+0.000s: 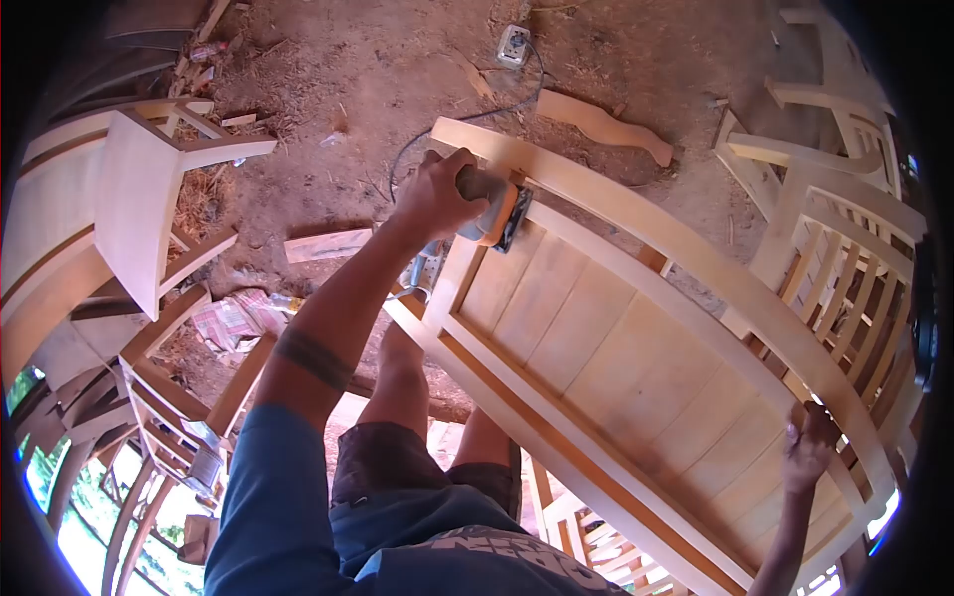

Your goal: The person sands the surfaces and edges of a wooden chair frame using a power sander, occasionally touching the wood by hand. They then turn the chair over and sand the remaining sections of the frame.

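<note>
My left hand [434, 199] is wrapped around an orange and grey electric sander [494, 211]. The sander's dark base rests at the upper left corner of a wooden panel frame [636, 268], where the rails meet. Pale boards [606, 348] fill the inside of this frame, and a curved top rail [686, 238] runs along its far side. At the right end, my right hand [812, 444] is closed on the frame's rail; its fingertips are partly hidden.
A dark cord [402, 149] runs over the dirt floor to a white socket box [514, 46]. Beyond the frame lies a wavy wooden piece [606, 124]. Unfinished wooden furniture stands at left [144, 199] and right [835, 258]. A checked cloth [237, 318] lies at left.
</note>
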`<action>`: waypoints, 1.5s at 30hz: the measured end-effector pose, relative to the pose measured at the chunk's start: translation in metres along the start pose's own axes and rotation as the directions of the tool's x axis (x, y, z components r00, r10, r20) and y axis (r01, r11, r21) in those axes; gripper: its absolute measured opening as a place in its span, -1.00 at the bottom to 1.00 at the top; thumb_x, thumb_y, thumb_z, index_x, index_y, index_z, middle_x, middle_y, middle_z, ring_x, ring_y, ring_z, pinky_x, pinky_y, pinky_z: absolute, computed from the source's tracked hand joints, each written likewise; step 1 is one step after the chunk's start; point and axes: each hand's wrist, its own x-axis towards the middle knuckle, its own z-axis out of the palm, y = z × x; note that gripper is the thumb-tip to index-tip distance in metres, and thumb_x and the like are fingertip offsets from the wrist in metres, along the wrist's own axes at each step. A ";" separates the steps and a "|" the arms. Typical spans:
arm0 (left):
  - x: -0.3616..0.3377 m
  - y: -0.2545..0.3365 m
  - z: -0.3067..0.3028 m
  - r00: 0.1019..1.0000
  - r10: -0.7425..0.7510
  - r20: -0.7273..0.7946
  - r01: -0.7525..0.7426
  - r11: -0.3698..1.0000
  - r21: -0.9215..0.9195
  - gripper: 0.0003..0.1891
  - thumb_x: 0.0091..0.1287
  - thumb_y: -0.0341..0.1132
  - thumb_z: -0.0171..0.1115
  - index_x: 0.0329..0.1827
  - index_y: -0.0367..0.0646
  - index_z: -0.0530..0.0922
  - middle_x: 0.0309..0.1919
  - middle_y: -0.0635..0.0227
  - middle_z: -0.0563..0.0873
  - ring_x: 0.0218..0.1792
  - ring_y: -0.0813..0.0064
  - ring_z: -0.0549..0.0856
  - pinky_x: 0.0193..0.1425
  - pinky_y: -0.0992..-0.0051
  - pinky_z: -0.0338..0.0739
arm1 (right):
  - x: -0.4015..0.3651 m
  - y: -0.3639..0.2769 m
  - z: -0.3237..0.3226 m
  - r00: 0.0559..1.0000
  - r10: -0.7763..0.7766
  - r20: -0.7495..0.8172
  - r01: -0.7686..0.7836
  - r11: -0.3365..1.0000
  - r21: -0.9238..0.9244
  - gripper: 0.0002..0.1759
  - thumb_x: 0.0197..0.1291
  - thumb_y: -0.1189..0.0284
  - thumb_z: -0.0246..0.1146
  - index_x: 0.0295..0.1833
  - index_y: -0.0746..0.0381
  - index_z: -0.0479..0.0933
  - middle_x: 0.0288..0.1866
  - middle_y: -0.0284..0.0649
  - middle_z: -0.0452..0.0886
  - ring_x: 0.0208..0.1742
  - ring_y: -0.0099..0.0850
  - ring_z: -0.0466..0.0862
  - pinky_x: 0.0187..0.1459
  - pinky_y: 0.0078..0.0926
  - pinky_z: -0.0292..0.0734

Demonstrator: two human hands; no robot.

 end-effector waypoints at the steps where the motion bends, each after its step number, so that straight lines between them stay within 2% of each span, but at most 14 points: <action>1: 0.000 -0.003 0.000 1.000 -0.025 -0.002 0.025 0.999 0.022 -0.47 -0.09 -0.21 0.51 0.00 -0.15 0.62 -0.17 -0.06 0.66 -0.14 0.01 0.71 0.03 0.18 0.63 | -0.003 -0.001 0.003 1.000 -0.006 -0.006 0.006 1.000 0.024 -0.31 0.50 -0.14 -0.18 0.08 0.29 0.50 -0.09 -0.04 0.61 -0.07 -0.01 0.60 0.01 -0.01 0.42; 7: 0.012 -0.024 -0.007 0.993 -0.117 0.002 0.116 0.990 0.082 -0.51 -0.12 -0.21 0.50 -0.08 -0.15 0.61 -0.28 0.00 0.67 -0.19 0.09 0.70 -0.05 0.17 0.61 | 0.006 -0.006 -0.001 1.000 0.009 -0.016 -0.009 1.000 -0.029 -0.28 0.46 -0.20 -0.15 0.03 0.30 0.50 -0.16 -0.06 0.64 -0.18 -0.06 0.64 -0.01 -0.05 0.45; 11: 0.003 -0.018 -0.009 0.998 0.042 0.043 -0.042 0.999 0.004 -0.53 -0.11 -0.21 0.51 -0.11 -0.12 0.60 -0.33 0.05 0.69 -0.24 0.09 0.70 -0.09 0.20 0.62 | 0.009 -0.014 -0.003 0.998 0.019 -0.056 -0.020 1.000 -0.022 -0.27 0.46 -0.22 -0.14 0.01 0.29 0.50 -0.18 -0.06 0.65 -0.20 -0.07 0.65 0.00 -0.04 0.45; 14: 0.009 -0.036 -0.001 1.000 -0.015 -0.011 0.015 0.999 0.050 -0.54 -0.12 -0.20 0.51 -0.12 -0.13 0.60 -0.36 0.07 0.68 -0.25 0.11 0.70 -0.09 0.20 0.61 | 0.006 -0.011 -0.001 0.998 0.007 -0.060 -0.009 1.000 -0.028 -0.27 0.46 -0.22 -0.15 0.01 0.29 0.50 -0.19 -0.07 0.64 -0.20 -0.06 0.64 0.01 -0.04 0.45; 17: 0.013 -0.031 -0.010 0.996 -0.068 0.065 0.069 0.998 -0.013 -0.54 -0.12 -0.21 0.52 -0.14 -0.14 0.59 -0.35 0.08 0.69 -0.24 0.12 0.70 -0.08 0.20 0.60 | 0.007 -0.010 0.002 0.997 -0.005 -0.076 0.002 0.999 -0.044 -0.26 0.46 -0.22 -0.17 0.00 0.29 0.50 -0.21 -0.09 0.63 -0.20 -0.05 0.63 0.02 -0.04 0.45; 21: 0.010 -0.015 -0.012 0.994 -0.028 0.110 0.031 0.999 -0.022 -0.53 -0.13 -0.21 0.53 -0.14 -0.14 0.59 -0.34 0.10 0.69 -0.24 0.13 0.71 -0.09 0.23 0.60 | 0.008 -0.012 -0.002 0.998 0.006 -0.063 -0.007 1.000 -0.013 -0.26 0.46 -0.23 -0.18 -0.01 0.28 0.50 -0.22 -0.10 0.62 -0.21 -0.05 0.63 0.04 -0.02 0.45; 23: 0.017 -0.021 -0.007 0.998 -0.015 0.067 0.017 0.999 -0.027 -0.53 -0.13 -0.21 0.52 -0.13 -0.13 0.59 -0.33 0.10 0.69 -0.23 0.13 0.71 -0.10 0.23 0.60 | 0.005 -0.008 -0.001 1.000 -0.010 -0.027 0.009 0.999 -0.033 -0.28 0.46 -0.20 -0.13 0.02 0.30 0.50 -0.18 -0.06 0.62 -0.17 -0.03 0.63 -0.05 -0.05 0.46; 26: 0.027 -0.028 -0.009 0.989 -0.101 0.105 0.108 0.992 -0.062 -0.52 -0.13 -0.21 0.50 -0.10 -0.12 0.58 -0.31 0.09 0.69 -0.22 0.11 0.70 -0.09 0.22 0.59 | 0.004 -0.005 0.003 0.999 -0.023 -0.022 0.023 0.999 -0.038 -0.30 0.46 -0.19 -0.10 0.03 0.30 0.51 -0.17 -0.04 0.63 -0.15 -0.01 0.63 -0.10 -0.07 0.47; 29: 0.024 -0.008 -0.014 0.994 0.003 0.108 -0.009 0.998 0.059 -0.52 -0.12 -0.22 0.49 -0.09 -0.12 0.58 -0.28 0.09 0.69 -0.21 0.11 0.69 -0.07 0.22 0.59 | 0.005 -0.006 -0.002 0.999 -0.024 -0.023 0.023 0.999 -0.031 -0.31 0.46 -0.18 -0.09 0.03 0.29 0.51 -0.16 -0.05 0.63 -0.14 -0.02 0.63 -0.10 -0.08 0.47; 32: 0.026 0.006 -0.016 0.987 0.054 0.150 -0.066 0.995 0.075 -0.53 -0.12 -0.22 0.49 -0.10 -0.14 0.58 -0.27 0.08 0.68 -0.19 0.13 0.69 -0.05 0.22 0.58 | 0.008 -0.011 -0.002 0.999 -0.011 -0.043 0.011 1.000 -0.012 -0.29 0.46 -0.20 -0.13 0.03 0.28 0.49 -0.18 -0.10 0.64 -0.20 -0.06 0.64 -0.06 -0.04 0.46; 35: 0.035 -0.011 -0.015 0.990 -0.031 0.137 0.023 0.998 0.057 -0.58 -0.10 -0.18 0.44 -0.13 -0.08 0.61 -0.28 0.09 0.70 -0.10 0.06 0.66 -0.04 0.13 0.59 | 0.008 -0.009 -0.001 0.997 -0.030 -0.066 0.028 0.999 -0.025 -0.28 0.45 -0.21 -0.14 0.03 0.29 0.48 -0.17 -0.11 0.64 -0.23 -0.07 0.64 -0.07 -0.03 0.47; 39: 0.036 -0.035 -0.017 0.987 -0.099 0.125 0.096 0.995 0.036 -0.58 -0.13 -0.23 0.49 -0.17 -0.14 0.60 -0.32 0.12 0.71 -0.21 0.13 0.71 -0.11 0.20 0.61 | 0.011 -0.013 -0.005 0.998 -0.010 -0.056 0.008 1.000 -0.022 -0.28 0.46 -0.21 -0.16 0.02 0.30 0.48 -0.18 -0.10 0.62 -0.22 -0.05 0.64 -0.16 -0.07 0.50; 42: 0.023 -0.035 -0.012 0.991 -0.073 0.115 0.078 0.996 -0.034 -0.56 -0.13 -0.24 0.51 -0.16 -0.15 0.60 -0.32 0.14 0.71 -0.27 0.15 0.72 -0.13 0.23 0.62 | 0.012 -0.014 -0.007 0.999 -0.021 -0.049 0.020 1.000 -0.019 -0.27 0.46 -0.21 -0.17 0.00 0.31 0.48 -0.21 -0.09 0.59 -0.22 -0.04 0.65 -0.22 -0.11 0.52; 45: 0.007 -0.006 -0.008 0.999 0.008 0.038 -0.006 0.999 -0.041 -0.56 -0.10 -0.24 0.50 -0.13 -0.14 0.60 -0.32 0.13 0.70 -0.23 0.15 0.71 -0.10 0.22 0.61 | 0.012 -0.013 -0.005 1.000 -0.010 -0.013 0.010 1.000 0.000 -0.25 0.45 -0.22 -0.17 -0.03 0.32 0.47 -0.23 -0.07 0.57 -0.20 -0.04 0.65 -0.23 -0.12 0.53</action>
